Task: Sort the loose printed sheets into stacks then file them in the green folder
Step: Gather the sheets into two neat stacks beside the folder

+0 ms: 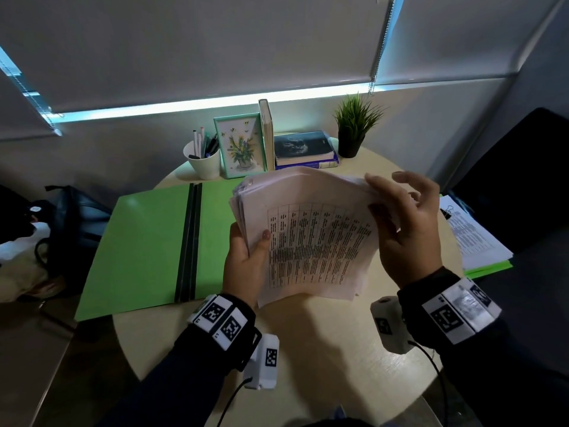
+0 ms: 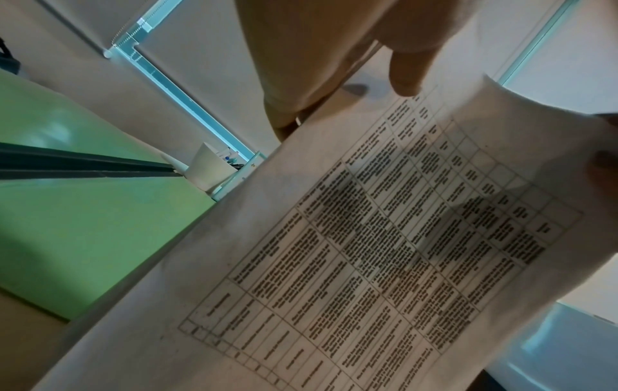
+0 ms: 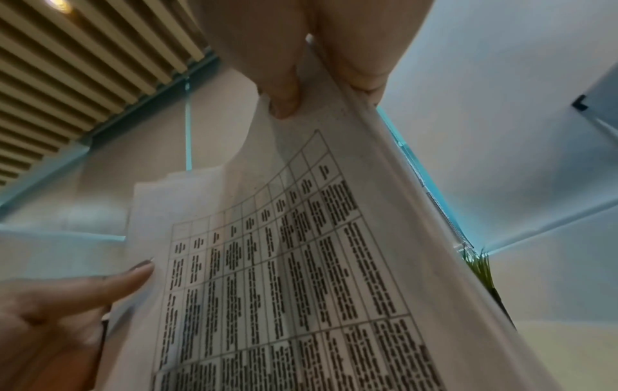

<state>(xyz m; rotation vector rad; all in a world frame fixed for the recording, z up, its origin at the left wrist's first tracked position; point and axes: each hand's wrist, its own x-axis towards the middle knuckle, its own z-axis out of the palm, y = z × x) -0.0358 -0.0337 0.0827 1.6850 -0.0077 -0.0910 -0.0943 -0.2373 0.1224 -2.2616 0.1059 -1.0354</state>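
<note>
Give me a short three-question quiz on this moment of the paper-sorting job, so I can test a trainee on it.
1. True or false: the green folder lies closed on the table.
2. Which hand pinches the far right edge of the printed sheets? A) the left hand B) the right hand C) neither
3. Fill in: the white cup at the back of the table holds ____.

Key
1. False. It lies open, its dark spine strip facing up.
2. B. The right hand pinches that edge between thumb and fingers, while the left hand grips the stack's left edge.
3. Pens.
</note>
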